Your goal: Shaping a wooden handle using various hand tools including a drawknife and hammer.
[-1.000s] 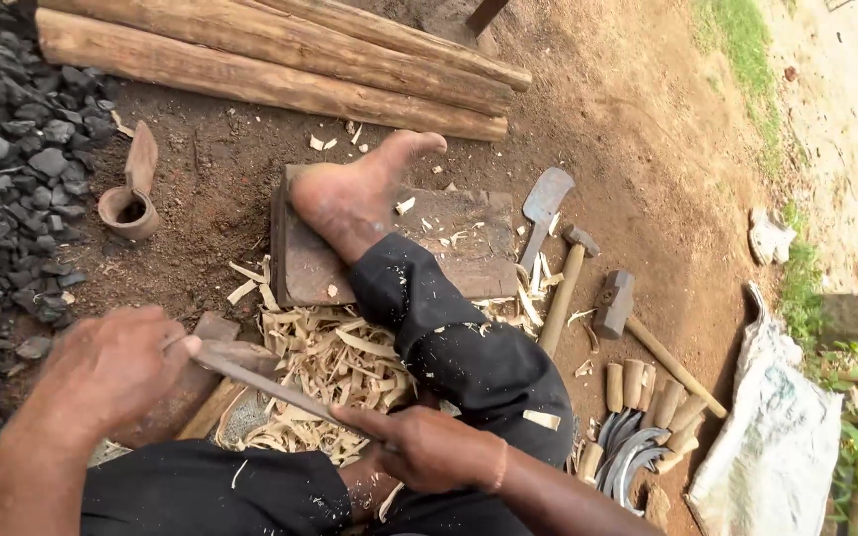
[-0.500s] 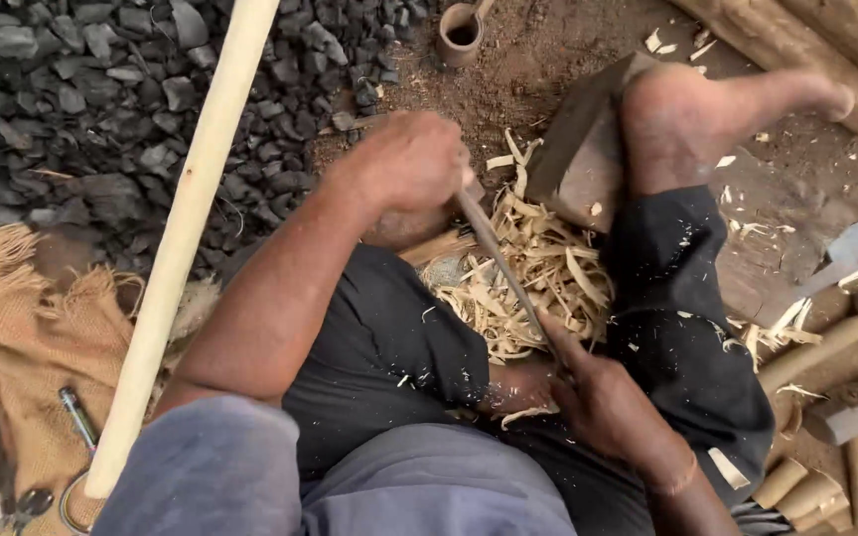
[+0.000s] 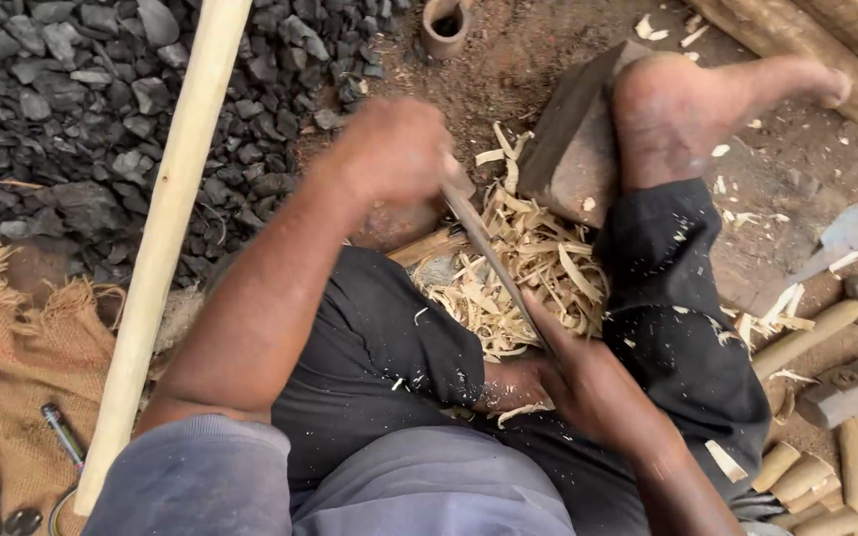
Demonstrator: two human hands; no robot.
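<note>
Looking down from the head camera, a seated person is seen working on bare earth, legs in dark trousers, one bare foot (image 3: 697,109) pressed on a stone block (image 3: 573,149) at the far side. A long narrow blade (image 3: 494,263) is held at both ends and runs slantwise from far left to near right across the lap. The left hand (image 3: 394,149) is closed in a fist around the far end, fingers wrapped tight. The right hand (image 3: 588,382) grips the near end, fingers curled shut about it. Under the blade a heap of pale shavings (image 3: 523,278) lies between the knees, and a short piece of wood (image 3: 429,245) shows just beneath the left hand, touching the heap. A pale pole (image 3: 166,238) slants across the left of the scene, in front of a pile of dark stones (image 3: 62,109). Sacking (image 3: 12,357) is spread at the near left. At the right, a hatchet (image 3: 846,233), a hammer (image 3: 846,387) and several wooden pegs (image 3: 796,471) lie on the ground. A small clay pot (image 3: 446,25) stands at the far edge, with timber (image 3: 826,40) at the far right.
</note>
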